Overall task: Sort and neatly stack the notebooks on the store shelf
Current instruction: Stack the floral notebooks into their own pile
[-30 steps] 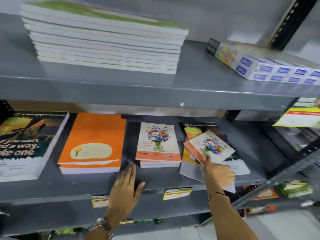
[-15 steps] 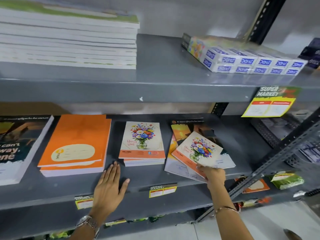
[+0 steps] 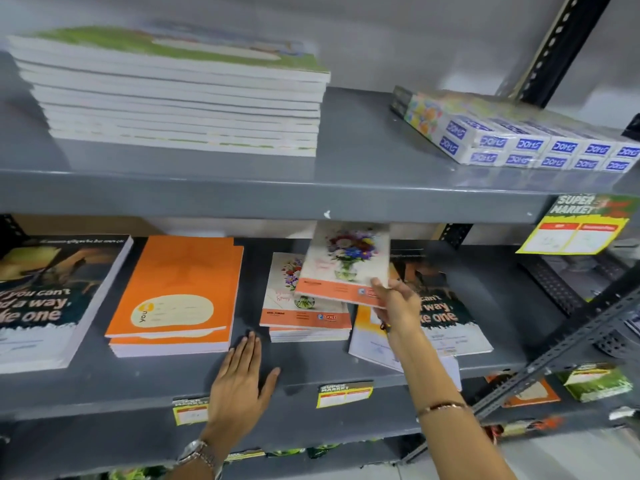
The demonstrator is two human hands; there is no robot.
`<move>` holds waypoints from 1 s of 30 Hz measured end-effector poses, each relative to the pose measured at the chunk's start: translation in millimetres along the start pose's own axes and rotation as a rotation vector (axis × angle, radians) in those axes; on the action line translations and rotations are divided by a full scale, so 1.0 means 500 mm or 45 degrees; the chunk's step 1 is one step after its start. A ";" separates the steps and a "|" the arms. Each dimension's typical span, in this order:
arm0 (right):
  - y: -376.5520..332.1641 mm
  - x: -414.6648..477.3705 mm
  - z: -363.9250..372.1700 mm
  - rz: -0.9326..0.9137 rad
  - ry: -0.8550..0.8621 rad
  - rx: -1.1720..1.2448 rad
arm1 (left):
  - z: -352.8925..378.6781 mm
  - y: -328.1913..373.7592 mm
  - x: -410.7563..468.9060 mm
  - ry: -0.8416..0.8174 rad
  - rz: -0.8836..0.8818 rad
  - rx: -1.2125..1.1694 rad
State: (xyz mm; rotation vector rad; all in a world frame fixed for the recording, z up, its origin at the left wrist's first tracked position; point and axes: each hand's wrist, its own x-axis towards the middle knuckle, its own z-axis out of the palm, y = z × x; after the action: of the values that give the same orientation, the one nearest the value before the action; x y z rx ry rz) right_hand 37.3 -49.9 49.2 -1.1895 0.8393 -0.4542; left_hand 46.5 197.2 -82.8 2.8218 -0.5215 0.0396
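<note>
My right hand [image 3: 398, 303] grips a thin flower-cover notebook [image 3: 346, 261] by its lower right corner and holds it in the air, partly over the small stack of matching flower notebooks [image 3: 298, 306] on the middle shelf [image 3: 138, 386]. Flat on that shelf rests my left hand [image 3: 242, 379], fingers spread, between the orange notebook stack [image 3: 180, 292] and the flower stack. To the right lie loose dark-cover notebooks [image 3: 440, 313] askew over a white one. A thick dark-cover stack [image 3: 45, 299] sits at the far left.
The upper shelf [image 3: 363, 188] carries a tall stack of white-edged notebooks [image 3: 180, 102] and wrapped blue-and-white boxes [image 3: 533, 143]. Yellow price tags [image 3: 575, 226] hang on the shelf edges. A slotted metal upright [image 3: 568, 344] slants across the right. More goods lie lower right.
My right hand has lifted the flower notebook off the loose dark pile and carried it up and left, over the flower stack. My left hand stays flat on the shelf.
</note>
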 end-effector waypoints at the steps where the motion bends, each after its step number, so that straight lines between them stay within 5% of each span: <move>1: 0.013 -0.002 0.022 0.036 -0.028 -0.005 | -0.003 0.004 -0.001 -0.001 -0.008 -0.003; 4: 0.063 -0.001 0.076 0.084 -0.033 -0.172 | -0.021 0.005 -0.006 -0.067 -0.029 -0.003; 9: 0.115 0.003 0.072 -0.247 0.190 -1.162 | -0.025 0.000 -0.008 -0.128 -0.022 -0.052; 23: 0.107 0.032 -0.068 -0.481 0.486 -1.082 | -0.005 -0.004 -0.020 0.055 -0.008 -0.065; 26: 0.085 0.082 -0.173 -0.450 0.572 -1.311 | 0.015 0.074 -0.054 0.159 0.166 -0.082; 30: 0.064 0.152 -0.303 -0.161 0.518 -1.642 | 0.017 0.293 -0.057 -0.071 0.425 -0.372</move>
State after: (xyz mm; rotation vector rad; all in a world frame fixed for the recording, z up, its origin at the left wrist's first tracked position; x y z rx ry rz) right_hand -35.5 -187.4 -25.3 -2.3859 1.4963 -0.2208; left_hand -32.1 73.1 -55.4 2.4326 -0.9246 -0.0465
